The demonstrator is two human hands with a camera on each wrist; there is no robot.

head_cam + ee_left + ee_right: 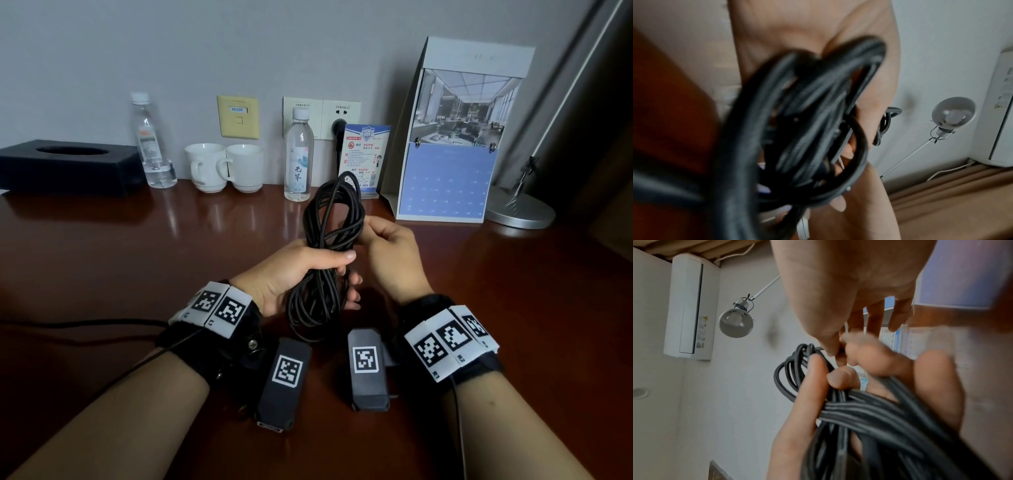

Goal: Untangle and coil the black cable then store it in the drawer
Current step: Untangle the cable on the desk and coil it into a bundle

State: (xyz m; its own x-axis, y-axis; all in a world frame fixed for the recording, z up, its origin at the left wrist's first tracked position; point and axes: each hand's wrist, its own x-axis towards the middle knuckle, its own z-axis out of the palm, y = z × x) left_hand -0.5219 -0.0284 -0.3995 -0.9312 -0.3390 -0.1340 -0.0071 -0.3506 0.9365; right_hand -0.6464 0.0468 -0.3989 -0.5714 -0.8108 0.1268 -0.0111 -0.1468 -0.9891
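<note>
The black cable (330,246) is gathered into a long bundle of several loops, held upright above the dark wooden desk (137,267). My left hand (308,270) grips the bundle around its middle, thumb across the front. My right hand (387,253) pinches a strand at the bundle's upper right side. In the left wrist view the cable (797,129) fills the frame, blurred, against my palm. The right wrist view shows the cable (869,415) crossing the left hand's fingers (809,394), with the right hand's fingertips (830,347) pinching near the loops. No drawer is in view.
Along the wall stand a black tissue box (68,164), two water bottles (150,140) (298,154), two white cups (226,168), a small sign card (363,161), a desk calendar (455,137) and a lamp base (520,209). A black lead (68,323) trails left from my left wrist.
</note>
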